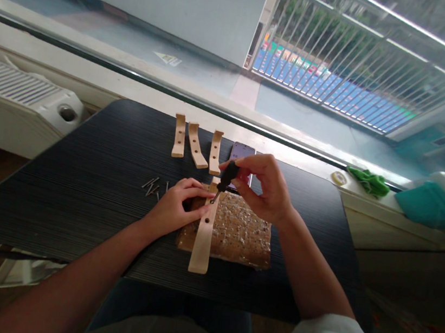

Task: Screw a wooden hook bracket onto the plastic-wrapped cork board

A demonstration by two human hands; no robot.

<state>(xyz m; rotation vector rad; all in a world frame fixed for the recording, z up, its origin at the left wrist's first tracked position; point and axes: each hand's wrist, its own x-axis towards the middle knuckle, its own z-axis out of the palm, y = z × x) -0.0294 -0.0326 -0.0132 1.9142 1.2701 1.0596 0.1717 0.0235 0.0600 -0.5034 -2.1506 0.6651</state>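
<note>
My right hand (263,188) grips the black handle of a small screwdriver (228,176), its shaft slanting down to the upper hole of a wooden hook (202,246). That hook lies over a brown block wrapped in clear film (242,234), its near end jutting past the block's front edge. With thumb and fingers, my left hand (178,204) pinches the hook on both sides of the screwdriver's tip. Whether a screw sits in that hole is too small to tell. A second hole nearer me is uncovered.
Behind the block lie three more wooden hooks (197,146) and a phone (244,152), partly covered by my right hand. Several loose screws (151,185) are left of my left hand on the dark table (80,186). A tape roll (339,178) and green cloth (368,181) rest on the sill.
</note>
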